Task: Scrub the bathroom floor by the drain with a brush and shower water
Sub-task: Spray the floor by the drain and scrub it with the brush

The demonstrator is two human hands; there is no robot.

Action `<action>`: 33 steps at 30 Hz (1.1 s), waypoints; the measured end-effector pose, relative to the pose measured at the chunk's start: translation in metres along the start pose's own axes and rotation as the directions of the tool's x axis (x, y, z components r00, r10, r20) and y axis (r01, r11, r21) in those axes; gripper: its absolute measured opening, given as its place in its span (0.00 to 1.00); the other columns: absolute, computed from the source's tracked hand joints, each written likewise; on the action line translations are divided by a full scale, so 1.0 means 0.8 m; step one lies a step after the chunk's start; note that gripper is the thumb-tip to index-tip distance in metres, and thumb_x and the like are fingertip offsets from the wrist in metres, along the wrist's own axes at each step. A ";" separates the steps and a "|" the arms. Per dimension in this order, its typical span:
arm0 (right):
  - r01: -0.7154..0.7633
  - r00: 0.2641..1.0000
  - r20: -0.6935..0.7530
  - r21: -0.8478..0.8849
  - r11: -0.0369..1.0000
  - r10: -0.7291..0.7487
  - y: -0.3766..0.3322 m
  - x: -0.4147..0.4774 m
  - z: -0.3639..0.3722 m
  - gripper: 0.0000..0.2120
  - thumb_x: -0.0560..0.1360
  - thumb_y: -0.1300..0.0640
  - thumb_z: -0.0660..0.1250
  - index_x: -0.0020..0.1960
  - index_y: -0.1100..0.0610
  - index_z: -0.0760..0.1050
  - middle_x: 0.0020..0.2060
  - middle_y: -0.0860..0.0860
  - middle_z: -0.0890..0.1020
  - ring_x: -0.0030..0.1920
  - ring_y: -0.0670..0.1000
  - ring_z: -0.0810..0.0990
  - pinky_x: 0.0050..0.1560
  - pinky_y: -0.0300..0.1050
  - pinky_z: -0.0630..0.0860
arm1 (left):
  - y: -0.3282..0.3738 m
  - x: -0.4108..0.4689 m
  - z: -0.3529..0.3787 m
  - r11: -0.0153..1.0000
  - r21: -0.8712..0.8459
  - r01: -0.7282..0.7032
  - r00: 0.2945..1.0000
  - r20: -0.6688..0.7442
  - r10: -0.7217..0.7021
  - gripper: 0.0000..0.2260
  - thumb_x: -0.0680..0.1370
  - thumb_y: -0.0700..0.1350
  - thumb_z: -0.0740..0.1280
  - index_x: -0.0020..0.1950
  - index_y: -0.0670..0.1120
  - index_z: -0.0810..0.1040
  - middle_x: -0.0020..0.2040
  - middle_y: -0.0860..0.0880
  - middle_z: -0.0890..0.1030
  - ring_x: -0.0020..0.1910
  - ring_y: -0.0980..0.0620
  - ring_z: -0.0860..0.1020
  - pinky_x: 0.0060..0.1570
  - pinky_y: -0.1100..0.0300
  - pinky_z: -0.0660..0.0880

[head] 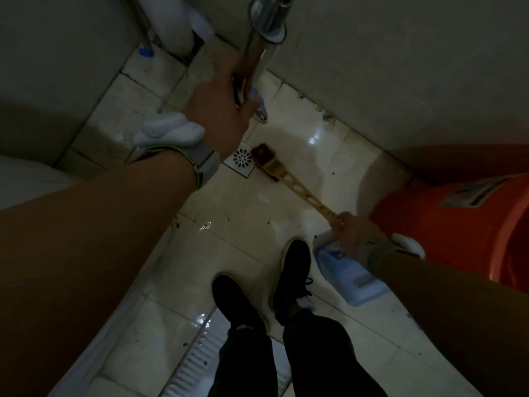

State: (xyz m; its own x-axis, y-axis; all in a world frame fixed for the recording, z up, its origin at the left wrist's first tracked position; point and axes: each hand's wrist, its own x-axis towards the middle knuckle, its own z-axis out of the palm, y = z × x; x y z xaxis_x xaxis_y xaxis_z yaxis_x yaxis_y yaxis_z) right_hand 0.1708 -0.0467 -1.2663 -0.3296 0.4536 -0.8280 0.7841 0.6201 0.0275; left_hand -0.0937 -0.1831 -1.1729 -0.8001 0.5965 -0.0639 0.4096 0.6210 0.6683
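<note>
A square metal drain (242,160) is set in the wet, pale tiled floor (237,222). A long-handled brush (289,176) with a yellow handle and dark red head lies with its head on the floor right beside the drain. My right hand (353,232) grips the end of the brush handle. My left hand (221,104) holds a chrome shower handle (253,61) up by the wall, above the drain. Whether water is coming out I cannot tell.
An orange bucket (458,224) stands at the right by the wall. A blue bottle (347,270) lies on the floor next to my right shoe (293,279). My left shoe (233,299) is near a squat toilet edge (197,353). Dirt specks dot the tiles.
</note>
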 end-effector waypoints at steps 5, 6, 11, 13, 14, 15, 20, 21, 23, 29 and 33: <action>0.038 0.999 -0.038 -0.027 0.999 -0.039 -0.025 0.008 -0.015 0.18 0.82 0.45 0.51 0.57 0.58 0.71 0.49 0.58 0.79 0.53 0.62 0.80 0.49 0.46 0.74 | -0.003 -0.002 0.000 0.999 0.012 0.051 0.999 -0.010 -0.051 0.25 0.78 0.52 0.66 0.71 0.42 0.64 0.59 0.40 0.80 0.55 0.40 0.77 0.41 0.66 0.63; 0.055 0.996 -0.066 -0.035 0.998 -0.058 -0.047 0.014 -0.021 0.17 0.82 0.47 0.51 0.57 0.58 0.71 0.48 0.58 0.78 0.53 0.61 0.80 0.48 0.45 0.74 | -0.004 -0.003 0.002 0.999 0.013 0.048 0.999 -0.016 -0.047 0.25 0.79 0.52 0.66 0.70 0.41 0.64 0.58 0.39 0.80 0.54 0.40 0.78 0.40 0.66 0.62; 0.199 0.971 -0.104 -0.160 0.967 -0.217 -0.159 0.044 -0.057 0.13 0.79 0.60 0.60 0.62 0.62 0.73 0.60 0.60 0.77 0.60 0.61 0.77 0.50 0.47 0.72 | -0.003 -0.011 0.014 1.000 0.011 -0.004 1.000 -0.027 0.005 0.24 0.78 0.51 0.66 0.70 0.41 0.64 0.54 0.40 0.81 0.50 0.41 0.78 0.36 0.67 0.61; 0.217 0.966 -0.096 -0.199 0.956 -0.240 -0.165 0.044 -0.061 0.13 0.79 0.60 0.60 0.62 0.62 0.73 0.61 0.60 0.77 0.60 0.60 0.77 0.54 0.48 0.73 | 0.000 -0.012 0.014 1.000 0.012 -0.012 0.999 -0.044 0.012 0.25 0.78 0.51 0.66 0.70 0.41 0.64 0.54 0.40 0.81 0.49 0.41 0.78 0.37 0.67 0.60; 0.203 0.969 -0.099 -0.199 0.959 -0.226 -0.156 0.037 -0.057 0.13 0.80 0.59 0.59 0.63 0.62 0.73 0.60 0.60 0.77 0.60 0.60 0.77 0.54 0.49 0.73 | 0.000 -0.013 0.014 1.000 0.010 -0.013 0.999 -0.044 0.013 0.25 0.78 0.51 0.66 0.70 0.41 0.64 0.54 0.39 0.81 0.49 0.41 0.78 0.37 0.67 0.60; 0.188 0.972 -0.106 -0.186 0.964 -0.210 -0.140 0.030 -0.053 0.13 0.81 0.57 0.57 0.63 0.61 0.72 0.59 0.59 0.77 0.59 0.61 0.77 0.52 0.48 0.73 | 0.001 -0.011 0.012 1.000 0.009 -0.013 0.999 -0.043 0.013 0.25 0.79 0.51 0.65 0.71 0.41 0.63 0.54 0.39 0.81 0.49 0.40 0.78 0.37 0.66 0.60; 0.024 0.996 -0.086 -0.051 0.998 -0.028 -0.017 -0.009 -0.008 0.15 0.82 0.48 0.53 0.57 0.58 0.71 0.53 0.59 0.81 0.52 0.60 0.80 0.46 0.47 0.71 | -0.003 -0.006 0.000 1.000 0.013 0.000 1.000 0.001 0.000 0.26 0.79 0.51 0.65 0.72 0.41 0.61 0.55 0.38 0.80 0.50 0.37 0.78 0.37 0.64 0.60; 0.001 0.998 -0.061 -0.066 0.998 -0.005 -0.002 -0.012 -0.005 0.15 0.82 0.48 0.53 0.57 0.58 0.70 0.52 0.59 0.81 0.53 0.61 0.80 0.46 0.47 0.72 | -0.005 -0.007 -0.001 1.000 0.016 0.005 1.000 -0.004 -0.005 0.26 0.79 0.52 0.65 0.72 0.41 0.62 0.55 0.37 0.80 0.50 0.37 0.78 0.37 0.65 0.60; -0.020 0.999 -0.046 -0.083 0.996 0.016 0.003 -0.012 -0.013 0.16 0.83 0.48 0.52 0.57 0.59 0.70 0.52 0.59 0.81 0.52 0.61 0.80 0.47 0.48 0.74 | -0.006 -0.007 -0.001 0.999 0.023 0.032 0.999 -0.009 -0.032 0.27 0.77 0.54 0.65 0.71 0.41 0.64 0.54 0.37 0.80 0.51 0.37 0.78 0.36 0.66 0.60; 0.156 0.967 -0.163 -0.235 0.959 -0.197 -0.105 0.040 -0.068 0.15 0.83 0.55 0.53 0.62 0.60 0.73 0.56 0.57 0.77 0.56 0.61 0.79 0.51 0.49 0.74 | -0.003 -0.009 0.015 1.000 -0.006 0.009 1.000 -0.009 -0.009 0.25 0.79 0.51 0.66 0.70 0.41 0.64 0.59 0.40 0.80 0.55 0.42 0.78 0.41 0.69 0.62; 0.218 0.960 -0.115 -0.258 0.941 -0.254 -0.152 0.062 -0.073 0.14 0.79 0.58 0.59 0.62 0.60 0.74 0.54 0.57 0.78 0.53 0.60 0.79 0.51 0.52 0.75 | 0.006 -0.013 0.027 1.000 -0.015 -0.020 1.000 -0.005 0.020 0.24 0.79 0.51 0.65 0.71 0.43 0.64 0.57 0.41 0.80 0.52 0.42 0.78 0.39 0.68 0.63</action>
State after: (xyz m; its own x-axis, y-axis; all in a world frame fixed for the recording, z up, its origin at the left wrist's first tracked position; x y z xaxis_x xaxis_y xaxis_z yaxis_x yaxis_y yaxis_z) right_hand 0.0282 -0.0621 -1.2784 -0.5765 0.3515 -0.7376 0.5302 0.8478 -0.0104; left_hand -0.0742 -0.1754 -1.1853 -0.7937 0.6065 -0.0470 0.4190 0.6011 0.6805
